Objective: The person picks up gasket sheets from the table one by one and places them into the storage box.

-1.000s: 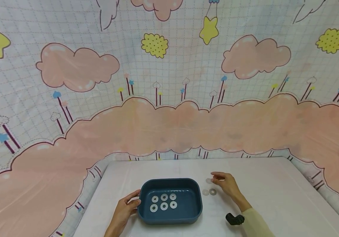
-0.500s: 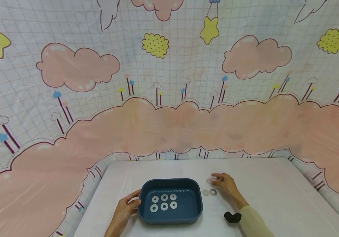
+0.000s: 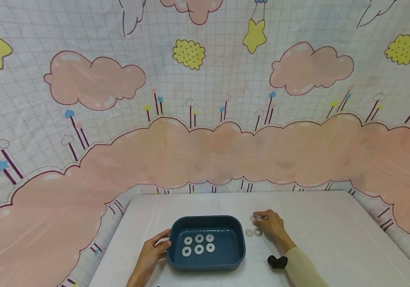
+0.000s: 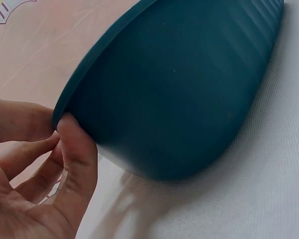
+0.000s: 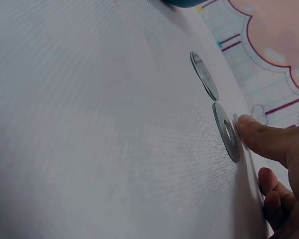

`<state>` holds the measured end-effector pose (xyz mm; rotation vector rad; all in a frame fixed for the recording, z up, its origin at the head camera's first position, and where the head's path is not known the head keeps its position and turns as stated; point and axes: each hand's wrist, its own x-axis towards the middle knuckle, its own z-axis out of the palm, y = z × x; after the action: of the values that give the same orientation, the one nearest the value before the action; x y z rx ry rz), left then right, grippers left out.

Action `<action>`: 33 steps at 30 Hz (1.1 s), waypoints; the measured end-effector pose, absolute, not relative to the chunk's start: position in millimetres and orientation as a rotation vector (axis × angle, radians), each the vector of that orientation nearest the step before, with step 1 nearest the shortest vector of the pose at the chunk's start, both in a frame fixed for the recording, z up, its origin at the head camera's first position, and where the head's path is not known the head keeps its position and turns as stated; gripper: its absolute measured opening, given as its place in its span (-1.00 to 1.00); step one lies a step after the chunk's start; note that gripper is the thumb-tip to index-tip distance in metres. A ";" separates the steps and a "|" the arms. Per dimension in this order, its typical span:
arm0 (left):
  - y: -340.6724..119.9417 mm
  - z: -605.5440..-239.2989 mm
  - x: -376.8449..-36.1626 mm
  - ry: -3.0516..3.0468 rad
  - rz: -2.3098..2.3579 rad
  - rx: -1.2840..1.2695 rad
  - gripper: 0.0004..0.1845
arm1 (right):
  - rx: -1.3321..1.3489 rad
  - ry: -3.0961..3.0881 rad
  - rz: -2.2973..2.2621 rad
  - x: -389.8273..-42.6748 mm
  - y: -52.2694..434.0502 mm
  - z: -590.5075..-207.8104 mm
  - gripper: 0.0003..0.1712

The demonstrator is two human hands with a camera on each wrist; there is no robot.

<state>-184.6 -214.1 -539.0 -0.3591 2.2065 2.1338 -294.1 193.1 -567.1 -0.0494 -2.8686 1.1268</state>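
Observation:
My left hand pinches the left rim of a dark blue rectangular plastic bin; in the left wrist view the thumb lies on the outer wall. Several flat metal washers lie in two rows on the bin's floor. To the right of the bin, my right hand is down at the table, its thumb and index finger at opposite edges of one washer. In the right wrist view the thumb touches that washer, mostly hidden. Two other washers lie flat beside it.
The white-covered table carries the bin and washers. A black device sits beside the right sleeve. A patterned cloth with pink clouds hangs behind and around the table.
My right index finger and thumb have closed in on the far washer, and the right forearm has shifted slightly left. The left hand and the bin stay in place.

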 end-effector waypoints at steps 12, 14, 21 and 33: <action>-213.8 -539.7 -185.4 2.212 2.127 -0.381 -0.47 | -0.062 -2.873 1.079 -294.6 191.0 -566.5 -0.73; -214.5 -540.1 -186.1 2.208 2.121 -0.381 -0.46 | -0.058 -2.873 1.081 -294.5 191.0 -565.3 -0.75; -215.6 -540.6 -185.3 2.212 2.112 -0.363 -0.46 | -0.048 -2.841 1.143 -292.7 192.8 -565.0 -0.78; -213.9 -540.6 -185.1 2.215 2.133 -0.372 -0.48 | -0.031 -2.716 1.349 -285.4 195.6 -561.4 -0.86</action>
<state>-185.1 -213.9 -540.6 -0.3720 2.2148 2.1331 -285.4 195.6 -561.4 -0.0310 -2.7164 1.3487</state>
